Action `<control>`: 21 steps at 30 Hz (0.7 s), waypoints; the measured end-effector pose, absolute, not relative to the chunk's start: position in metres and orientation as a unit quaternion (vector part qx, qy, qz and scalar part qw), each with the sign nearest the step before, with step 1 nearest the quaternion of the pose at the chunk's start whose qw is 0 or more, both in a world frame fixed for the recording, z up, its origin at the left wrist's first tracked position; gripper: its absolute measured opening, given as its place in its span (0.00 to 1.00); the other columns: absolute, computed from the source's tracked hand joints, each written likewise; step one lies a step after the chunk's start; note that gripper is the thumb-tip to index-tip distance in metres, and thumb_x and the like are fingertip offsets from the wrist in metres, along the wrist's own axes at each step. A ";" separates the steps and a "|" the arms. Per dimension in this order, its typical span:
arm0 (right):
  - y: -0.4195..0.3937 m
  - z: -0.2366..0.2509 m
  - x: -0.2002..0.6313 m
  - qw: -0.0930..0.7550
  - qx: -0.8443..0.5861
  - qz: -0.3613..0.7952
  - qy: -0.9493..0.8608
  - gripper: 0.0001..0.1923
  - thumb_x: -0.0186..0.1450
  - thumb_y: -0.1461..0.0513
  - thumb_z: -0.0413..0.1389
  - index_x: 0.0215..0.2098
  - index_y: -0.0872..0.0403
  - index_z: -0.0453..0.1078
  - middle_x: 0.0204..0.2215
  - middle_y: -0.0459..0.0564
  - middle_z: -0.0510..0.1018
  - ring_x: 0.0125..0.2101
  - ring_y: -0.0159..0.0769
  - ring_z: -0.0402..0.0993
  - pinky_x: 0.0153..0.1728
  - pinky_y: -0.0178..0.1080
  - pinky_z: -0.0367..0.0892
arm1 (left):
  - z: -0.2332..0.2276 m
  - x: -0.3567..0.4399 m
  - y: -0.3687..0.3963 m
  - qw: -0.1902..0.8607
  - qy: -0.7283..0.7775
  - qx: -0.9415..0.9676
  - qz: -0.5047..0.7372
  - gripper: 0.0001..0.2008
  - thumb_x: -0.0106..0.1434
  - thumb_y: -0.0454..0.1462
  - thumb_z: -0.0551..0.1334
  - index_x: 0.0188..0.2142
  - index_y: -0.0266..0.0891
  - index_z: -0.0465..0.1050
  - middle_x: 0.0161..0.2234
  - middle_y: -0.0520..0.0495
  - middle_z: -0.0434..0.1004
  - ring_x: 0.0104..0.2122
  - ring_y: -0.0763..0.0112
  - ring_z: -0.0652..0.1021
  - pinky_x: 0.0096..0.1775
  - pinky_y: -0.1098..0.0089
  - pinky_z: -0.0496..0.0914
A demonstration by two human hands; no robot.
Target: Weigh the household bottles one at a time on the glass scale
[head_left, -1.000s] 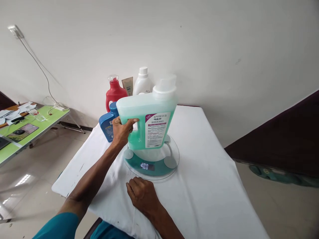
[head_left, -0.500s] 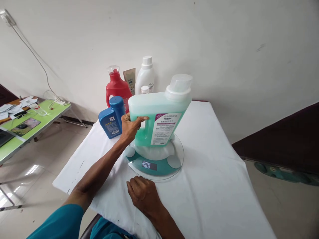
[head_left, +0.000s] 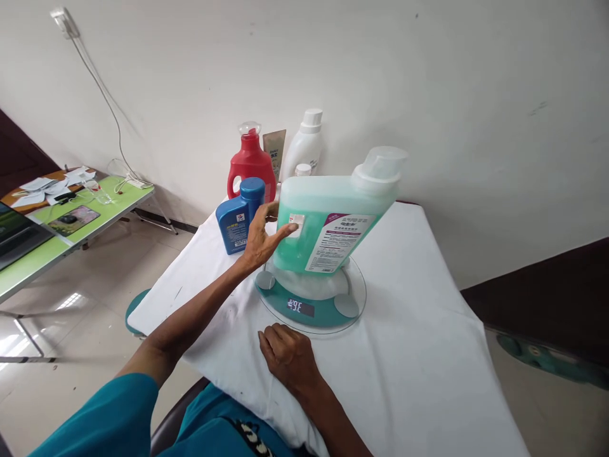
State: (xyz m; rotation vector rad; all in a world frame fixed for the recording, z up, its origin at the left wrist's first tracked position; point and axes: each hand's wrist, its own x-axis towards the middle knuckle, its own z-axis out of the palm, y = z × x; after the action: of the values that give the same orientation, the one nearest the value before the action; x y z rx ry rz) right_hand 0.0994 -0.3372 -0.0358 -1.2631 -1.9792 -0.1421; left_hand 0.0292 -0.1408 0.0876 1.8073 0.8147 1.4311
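Note:
A large bottle of green liquid detergent (head_left: 304, 254) with a translucent white cap stands on a round glass kitchen scale (head_left: 323, 314), its neck slanting right. The scale's lit display (head_left: 301, 307) shows a changed number that I cannot read surely. At the bottle's left end is my left hand (head_left: 261, 238), fingers apart and thumb stretched over the handle opening, loosely around it rather than clenched. My right hand (head_left: 288, 355) rests curled in a fist on the white cloth in front of the scale; nothing shows in it.
Left of the scale stands a blue bottle (head_left: 234, 222). Behind it are a red jug (head_left: 251, 162), a beige tube (head_left: 275, 149) and a white bottle (head_left: 302, 152), close to the wall. A green desk (head_left: 107, 209) with papers and a mouse is at the far left.
The green detergent bottle now rests on the scale, and the display has changed from 0.0. My left hand has loosened its hold on the handle. The view has shifted left.

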 end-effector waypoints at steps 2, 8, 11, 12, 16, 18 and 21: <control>-0.340 -0.036 0.097 0.375 -0.487 -0.065 -0.786 0.19 0.73 0.70 0.50 0.24 0.52 0.63 0.21 0.44 0.67 0.22 0.31 0.61 0.27 0.40 0.50 | 0.071 0.012 -0.145 0.293 0.328 0.720 0.536 0.28 0.68 0.57 0.62 0.55 0.40 0.73 0.54 0.37 0.76 0.52 0.57 0.78 0.55 0.60 0.71; -0.357 -0.038 0.084 0.332 -0.440 -0.072 -0.831 0.17 0.70 0.71 0.51 0.24 0.52 0.62 0.21 0.45 0.65 0.24 0.34 0.59 0.26 0.41 0.47 | 0.011 -0.043 -0.150 0.185 0.365 0.773 0.485 0.23 0.73 0.53 0.57 0.56 0.39 0.71 0.50 0.37 0.77 0.50 0.58 0.78 0.51 0.60 0.75; -0.364 -0.039 0.079 0.311 -0.422 -0.073 -0.848 0.16 0.68 0.71 0.51 0.24 0.52 0.60 0.21 0.45 0.64 0.23 0.34 0.57 0.26 0.41 0.45 | -0.003 -0.060 -0.144 0.177 0.371 0.788 0.459 0.20 0.75 0.50 0.55 0.52 0.39 0.73 0.44 0.41 0.79 0.43 0.63 0.80 0.45 0.64 0.76; -0.366 -0.039 0.078 0.303 -0.418 -0.070 -0.854 0.15 0.68 0.71 0.52 0.24 0.52 0.61 0.21 0.45 0.64 0.23 0.34 0.57 0.26 0.41 0.44 | -0.004 -0.063 -0.143 0.179 0.374 0.791 0.450 0.19 0.76 0.50 0.54 0.50 0.39 0.74 0.42 0.42 0.79 0.41 0.65 0.80 0.43 0.66 0.76; -0.367 -0.039 0.074 0.279 -0.385 -0.047 -0.878 0.11 0.65 0.69 0.53 0.26 0.52 0.62 0.23 0.46 0.67 0.24 0.35 0.60 0.26 0.42 0.45 | -0.003 -0.065 -0.138 0.187 0.383 0.791 0.439 0.20 0.76 0.50 0.53 0.44 0.39 0.77 0.40 0.43 0.81 0.38 0.67 0.80 0.40 0.68 0.74; -0.365 -0.038 0.071 0.262 -0.362 -0.031 -0.894 0.08 0.63 0.68 0.54 0.27 0.52 0.63 0.24 0.46 0.68 0.24 0.35 0.62 0.26 0.42 0.45 | -0.002 -0.065 -0.138 0.196 0.393 0.785 0.436 0.23 0.76 0.52 0.52 0.42 0.38 0.77 0.37 0.44 0.81 0.35 0.68 0.79 0.39 0.68 0.73; -0.358 -0.037 0.063 0.217 -0.331 -0.008 -0.918 0.07 0.63 0.66 0.55 0.28 0.52 0.64 0.24 0.46 0.70 0.24 0.35 0.65 0.24 0.42 0.45 | -0.001 -0.064 -0.139 0.216 0.426 0.772 0.419 0.29 0.76 0.55 0.49 0.34 0.37 0.77 0.28 0.46 0.78 0.29 0.70 0.76 0.35 0.69 0.69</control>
State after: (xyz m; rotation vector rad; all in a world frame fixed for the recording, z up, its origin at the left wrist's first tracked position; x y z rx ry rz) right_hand 0.0634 -0.3580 -0.0369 -0.9166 -2.5437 -0.0230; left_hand -0.0643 -0.1390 -0.0013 2.1399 1.1812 1.1622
